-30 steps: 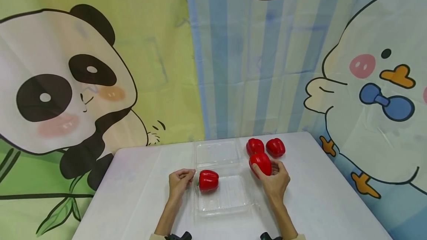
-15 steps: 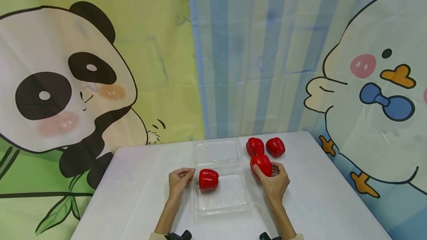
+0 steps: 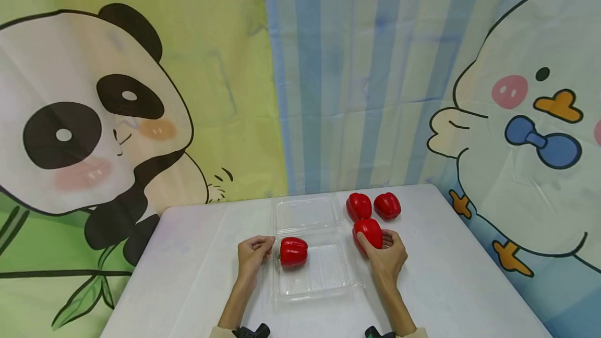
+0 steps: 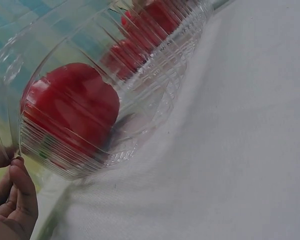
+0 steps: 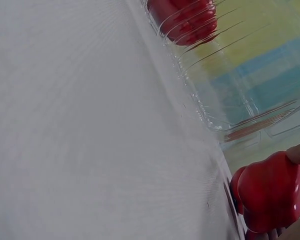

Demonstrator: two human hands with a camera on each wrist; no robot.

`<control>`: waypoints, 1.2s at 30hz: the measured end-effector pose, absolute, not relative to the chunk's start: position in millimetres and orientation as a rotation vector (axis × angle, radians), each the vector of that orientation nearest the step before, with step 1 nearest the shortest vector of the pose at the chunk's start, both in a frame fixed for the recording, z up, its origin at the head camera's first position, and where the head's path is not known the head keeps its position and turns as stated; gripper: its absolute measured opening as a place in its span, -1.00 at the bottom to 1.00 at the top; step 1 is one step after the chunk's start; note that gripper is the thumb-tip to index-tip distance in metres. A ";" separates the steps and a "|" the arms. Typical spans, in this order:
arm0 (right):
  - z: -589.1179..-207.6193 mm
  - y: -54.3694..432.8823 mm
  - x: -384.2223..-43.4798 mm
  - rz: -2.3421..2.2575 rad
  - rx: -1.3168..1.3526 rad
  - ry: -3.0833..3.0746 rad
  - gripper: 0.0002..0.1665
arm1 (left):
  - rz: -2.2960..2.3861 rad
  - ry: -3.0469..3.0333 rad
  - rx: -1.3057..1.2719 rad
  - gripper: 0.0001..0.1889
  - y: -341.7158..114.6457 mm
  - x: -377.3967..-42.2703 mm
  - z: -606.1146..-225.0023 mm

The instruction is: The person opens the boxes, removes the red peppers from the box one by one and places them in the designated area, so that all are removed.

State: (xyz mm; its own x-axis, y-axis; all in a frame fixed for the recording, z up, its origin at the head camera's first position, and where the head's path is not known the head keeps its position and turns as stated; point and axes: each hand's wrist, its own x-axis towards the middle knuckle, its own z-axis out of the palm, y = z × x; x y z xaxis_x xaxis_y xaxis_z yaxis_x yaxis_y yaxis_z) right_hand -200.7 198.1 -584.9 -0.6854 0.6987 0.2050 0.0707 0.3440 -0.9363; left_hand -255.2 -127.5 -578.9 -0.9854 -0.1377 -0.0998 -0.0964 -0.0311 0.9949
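A clear plastic clamshell box (image 3: pixel 324 275) lies with its lid (image 3: pixel 307 215) folded back. One red bell pepper (image 3: pixel 293 252) is inside its base at the left, the green stem end toward the left wall in the left wrist view. My left hand (image 3: pixel 253 257) pinches the box's left rim between thumb and fingertips (image 4: pixel 17 162). To the right of the box, my right hand (image 3: pixel 388 257) grips another red bell pepper (image 3: pixel 368 234), thumb on the near side and fingers round the far side; this pepper (image 5: pixel 270 192) also shows in the right wrist view.
Two more red bell peppers, one (image 3: pixel 359 206) just behind the held one and another (image 3: pixel 387 206) to its right, sit near the back of the white table (image 3: pixel 446 275). A cartoon-printed curtain (image 3: pixel 328 93) hangs behind the table's back edge.
Hardly anything differs: the right hand and its bell pepper sit a touch further right and lower in view. The left hand stays at the box rim, and the view shifts slightly.
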 end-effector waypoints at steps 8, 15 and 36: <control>-586.1 197.7 -199.2 1.372 -0.678 -2.014 -0.22 | -2.229 -2.155 0.262 -0.79 -127.8 -254.5 -581.2; -588.6 198.9 -197.0 1.387 -0.675 -2.019 -0.23 | -2.216 -2.179 0.267 -0.76 -129.3 -251.9 -583.5; -586.0 198.3 -194.4 1.393 -0.693 -2.083 -0.18 | -2.195 -2.195 0.250 -0.76 -129.2 -254.1 -579.1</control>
State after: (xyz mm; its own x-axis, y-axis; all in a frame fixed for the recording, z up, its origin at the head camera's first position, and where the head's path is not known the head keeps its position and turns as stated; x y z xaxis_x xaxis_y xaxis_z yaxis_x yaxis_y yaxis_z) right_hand -194.4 198.3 -586.0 -0.7253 0.6724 0.1477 0.1203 0.3351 -0.9345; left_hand -254.1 -129.2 -579.1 -0.9867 -0.1325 -0.0940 -0.0941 -0.0059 0.9955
